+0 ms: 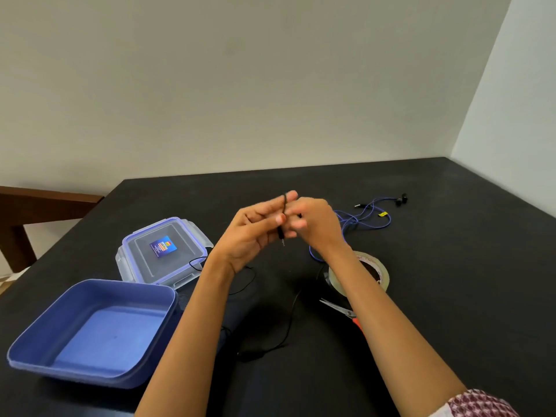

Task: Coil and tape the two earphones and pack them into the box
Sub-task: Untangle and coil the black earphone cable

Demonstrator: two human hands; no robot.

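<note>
Fingers (288, 196), left hand (255, 233): pinching black earphone (282, 224) cord as coiling former; right hand (316, 227): pinching same cord, to feed slack off tabletop (451, 281).

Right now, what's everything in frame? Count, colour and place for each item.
box: 1, blue, open, near left of the table
lid: 1, clear with blue trim and a label, flat just behind the box
black earphone: 1, black, plug end held up in the hands, cable trailing on the table
blue earphone: 1, blue cable with dark buds, loose at far right
tape roll: 1, clear, under the right forearm
scissors: 1, orange handle, near the tape roll
table: 1, black
chair: 1, brown wood, far left
left hand: 1, grips the black earphone
right hand: 1, pinches the same cable
</note>
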